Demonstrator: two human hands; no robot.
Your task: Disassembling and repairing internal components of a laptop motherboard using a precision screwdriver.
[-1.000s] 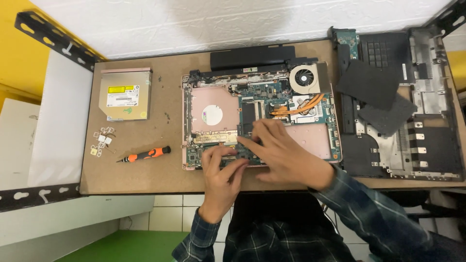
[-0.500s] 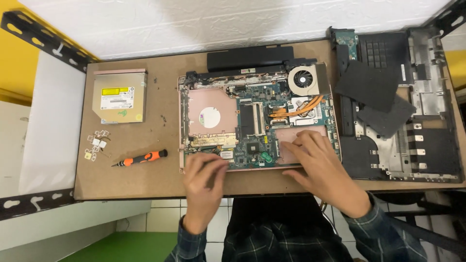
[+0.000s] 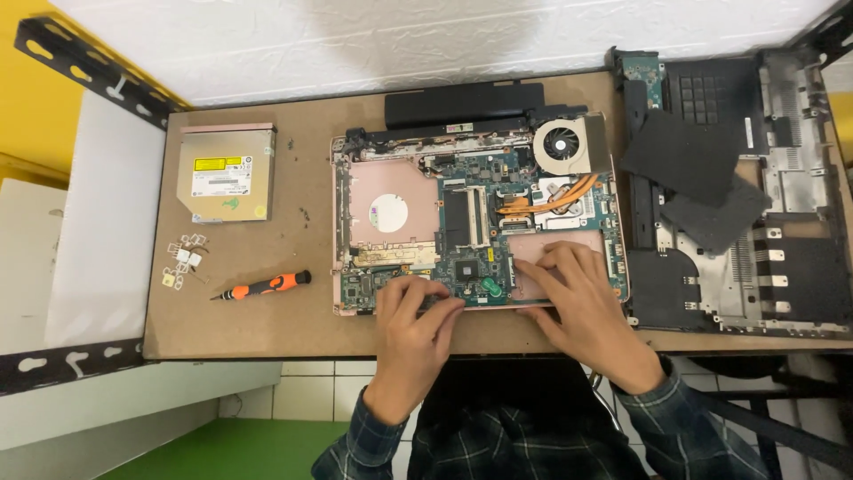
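Observation:
An opened laptop base point(image 3: 342, 222) with a pink frame lies in the middle of the brown board, its green motherboard point(image 3: 475, 249), round fan point(image 3: 562, 142) and copper heat pipe point(image 3: 555, 203) exposed. My left hand point(image 3: 413, 324) curls its fingers over the base's front edge, below the board's lower left part, with a small dark piece at its fingertips. My right hand point(image 3: 577, 298) lies flat with fingers spread on the pink panel at the base's front right. Both sleeves are dark plaid.
A silver optical drive point(image 3: 224, 173) lies at the left, with an orange-and-black screwdriver point(image 3: 262, 286) and several small screws and tabs point(image 3: 182, 262) below it. A black battery point(image 3: 462, 102) sits behind the base. The black bottom cover point(image 3: 755, 196) with loose dark panels lies at the right.
My right hand has moved from over the middle of the motherboard to the pink panel at the front right. My left hand has stayed at the front edge.

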